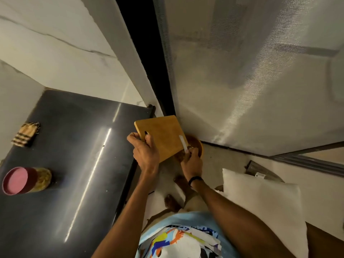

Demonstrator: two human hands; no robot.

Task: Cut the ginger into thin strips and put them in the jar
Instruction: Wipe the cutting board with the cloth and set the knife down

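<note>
At counter left, jar: pink lid on; yellowish contents show through the wall; no label readable.
Cutting board: wooden, tilted, lower edge over an orange bin on the floor.
Left hand: grips the board at its slot end.
Right hand: closed round the handle of a white knife; blade lies on the board's lower edge.
Right wrist: black band.
Counter: dark, glossy; woven item at far left.
T-shirt: coloured print, lettering illegible.
</note>
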